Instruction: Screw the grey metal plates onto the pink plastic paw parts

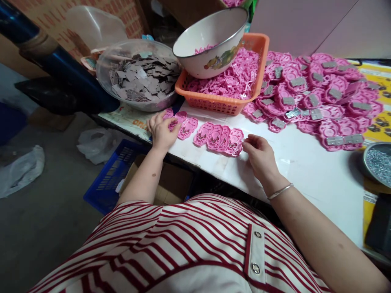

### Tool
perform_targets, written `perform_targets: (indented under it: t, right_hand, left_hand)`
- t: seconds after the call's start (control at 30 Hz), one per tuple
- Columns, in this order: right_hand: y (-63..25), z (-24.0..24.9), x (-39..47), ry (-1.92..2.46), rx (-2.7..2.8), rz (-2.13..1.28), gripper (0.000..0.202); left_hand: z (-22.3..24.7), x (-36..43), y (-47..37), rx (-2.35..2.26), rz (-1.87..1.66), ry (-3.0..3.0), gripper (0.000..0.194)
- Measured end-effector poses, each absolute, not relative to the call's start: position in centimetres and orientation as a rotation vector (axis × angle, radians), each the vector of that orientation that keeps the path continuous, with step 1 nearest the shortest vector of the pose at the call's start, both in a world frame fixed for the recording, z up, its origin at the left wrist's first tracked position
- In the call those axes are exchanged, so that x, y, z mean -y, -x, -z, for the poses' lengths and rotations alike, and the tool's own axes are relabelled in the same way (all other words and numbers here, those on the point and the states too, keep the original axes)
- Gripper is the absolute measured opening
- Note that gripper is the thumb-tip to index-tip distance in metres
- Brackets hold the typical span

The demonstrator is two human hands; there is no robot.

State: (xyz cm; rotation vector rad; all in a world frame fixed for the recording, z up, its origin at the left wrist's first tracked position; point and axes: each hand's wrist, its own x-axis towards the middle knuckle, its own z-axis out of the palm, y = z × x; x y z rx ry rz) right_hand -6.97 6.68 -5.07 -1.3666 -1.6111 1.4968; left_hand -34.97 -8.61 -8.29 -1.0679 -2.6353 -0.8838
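A row of pink plastic shell pieces [216, 136] lies along the front of the white tabletop, with small metallic bits showing on several of them. At the row's left end, my left hand [161, 131] rests over the pink pieces [180, 116], thumb and fingers apart; the undersides of its fingers are hidden. Beside the rightmost pink piece [235, 142] is my right hand [262, 156], its thumb and fingertips pinched together. Whatever those fingertips hold is too small to make out.
An orange basket [210, 105] of small pink parts carries a tilted enamel bowl [210, 40]. Left of it, a clear tub [104, 77] contains grey flat pieces. Pink shells with grey plates [314, 97] are heaped at right, near a metal bowl of screws [378, 162]. A blue crate [104, 183] sits below.
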Motion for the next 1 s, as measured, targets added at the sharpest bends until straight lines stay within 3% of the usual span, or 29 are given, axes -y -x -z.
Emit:
perform_targets:
  t: [0.33,0.5,0.67,1.0]
  right_hand:
    - [7.3,3.8,-6.3,1.5,1.764,-1.426,0.053]
    - [7.6,3.1,-6.7,1.581,1.84,-1.428,0.053]
    - [8.3,2.8,-7.3,1.607,1.82,-1.509,0.023]
    - [9.3,2.4,-7.5,1.507,1.708,-1.687,0.019]
  left_hand:
    - [7.2,7.8,28.4,2.388,0.766,1.692,0.044]
    - [6.7,7.1,26.8,2.478,0.715,1.587,0.05]
    - [6.4,7.0,24.6,2.3,0.679,1.846,0.072]
    - [6.4,6.6,23.3,2.327,0.648,1.846,0.062]
